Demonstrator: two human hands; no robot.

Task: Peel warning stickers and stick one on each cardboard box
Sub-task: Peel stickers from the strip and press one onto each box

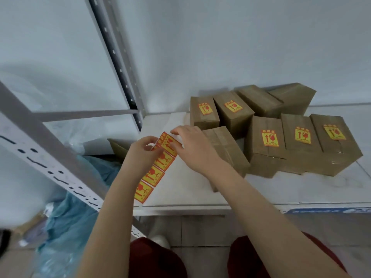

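Observation:
A strip of yellow-and-red warning stickers [155, 169] hangs from my left hand [142, 155], which pinches its upper end. My right hand [192, 147] pinches the top sticker [167, 142] at the strip's upper end. Right under my right wrist lies a plain cardboard box [226, 151] with no sticker showing. Several boxes behind and to the right carry a sticker on top, such as one box [267, 141] at centre right. Two boxes at the back [261, 101] show no sticker.
The boxes rest on a white shelf board [190, 189]. Grey perforated shelf uprights [120, 63] rise at the left. Blue plastic sheeting [66, 215] and an open carton [118, 147] lie beyond the shelf's left edge. My knees in dark red show below.

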